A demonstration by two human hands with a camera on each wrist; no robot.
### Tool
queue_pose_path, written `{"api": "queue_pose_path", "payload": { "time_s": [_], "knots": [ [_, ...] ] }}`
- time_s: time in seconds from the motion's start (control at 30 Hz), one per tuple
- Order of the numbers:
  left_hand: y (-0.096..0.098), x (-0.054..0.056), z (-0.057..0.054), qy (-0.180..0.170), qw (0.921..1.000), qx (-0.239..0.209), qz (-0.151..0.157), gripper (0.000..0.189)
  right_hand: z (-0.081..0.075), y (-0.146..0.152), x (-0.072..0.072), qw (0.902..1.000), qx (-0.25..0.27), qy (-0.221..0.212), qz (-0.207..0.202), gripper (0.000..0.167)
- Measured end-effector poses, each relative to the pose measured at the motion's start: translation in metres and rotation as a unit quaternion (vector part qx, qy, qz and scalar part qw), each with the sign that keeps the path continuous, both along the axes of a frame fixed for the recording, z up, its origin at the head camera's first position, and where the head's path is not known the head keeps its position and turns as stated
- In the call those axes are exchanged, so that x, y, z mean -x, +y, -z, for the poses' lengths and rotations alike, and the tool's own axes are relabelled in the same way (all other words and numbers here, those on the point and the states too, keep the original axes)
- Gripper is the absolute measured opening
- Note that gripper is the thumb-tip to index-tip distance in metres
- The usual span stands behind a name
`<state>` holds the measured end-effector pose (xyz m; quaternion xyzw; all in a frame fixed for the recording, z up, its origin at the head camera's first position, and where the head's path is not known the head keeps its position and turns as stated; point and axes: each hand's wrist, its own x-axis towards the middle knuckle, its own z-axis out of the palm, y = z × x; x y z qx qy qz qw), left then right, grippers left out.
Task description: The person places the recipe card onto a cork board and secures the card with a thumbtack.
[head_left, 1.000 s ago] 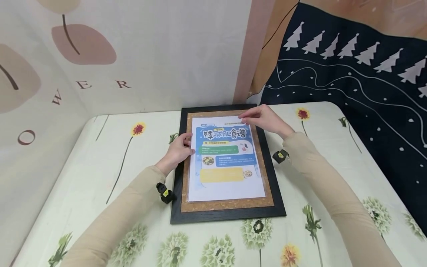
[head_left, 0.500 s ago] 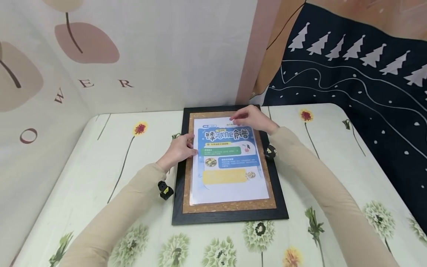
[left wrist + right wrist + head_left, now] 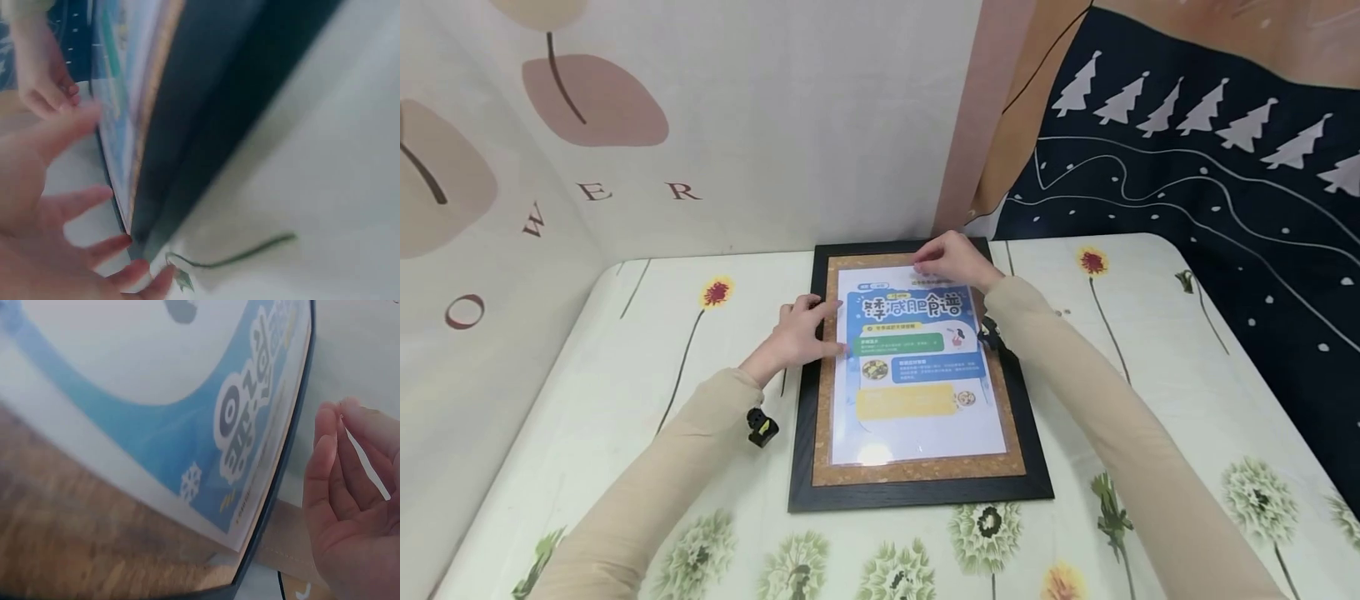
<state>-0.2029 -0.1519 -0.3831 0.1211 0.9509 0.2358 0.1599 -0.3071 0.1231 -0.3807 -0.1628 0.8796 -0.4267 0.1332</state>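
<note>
A printed sheet (image 3: 917, 429) in a clear, shiny cover lies on the cork board (image 3: 917, 473) inside its black frame (image 3: 925, 493). It has blue, green and yellow blocks and large lettering. My left hand (image 3: 801, 337) has its fingers spread over the frame's left side, thumb and index tips at the sheet's left edge. Over the sheet's top edge, right of centre, is my right hand (image 3: 958, 260), thumb and index tips pinched together. In the right wrist view these fingertips (image 3: 351, 405) meet on something tiny; I cannot tell what it is.
A pale tablecloth (image 3: 737, 475) with printed flowers covers the table. Behind it hang a white printed curtain (image 3: 820, 125) and a navy cloth (image 3: 1150, 158) with tree shapes. Each wrist carries a black camera (image 3: 762, 427) near the frame's sides.
My right hand has moved left along the sheet's top edge, away from its right corner. My left hand's fingers have spread wider at the left edge.
</note>
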Motion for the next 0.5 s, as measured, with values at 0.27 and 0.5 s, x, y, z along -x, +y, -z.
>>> {"api": "queue_pose_path", "payload": {
  "time_s": [0.27, 0.5],
  "knots": [
    [-0.008, -0.001, 0.008, -0.037, 0.9946, 0.069, 0.068, 0.103, 0.008, -0.013, 0.006, 0.9998, -0.010, -0.005, 0.017, 0.024],
    [-0.010, 0.002, 0.009, -0.047, 0.9940, 0.056, 0.081, 0.104, 0.012, -0.023, 0.011, 0.9991, -0.033, -0.008, 0.027, 0.022]
  ]
}}
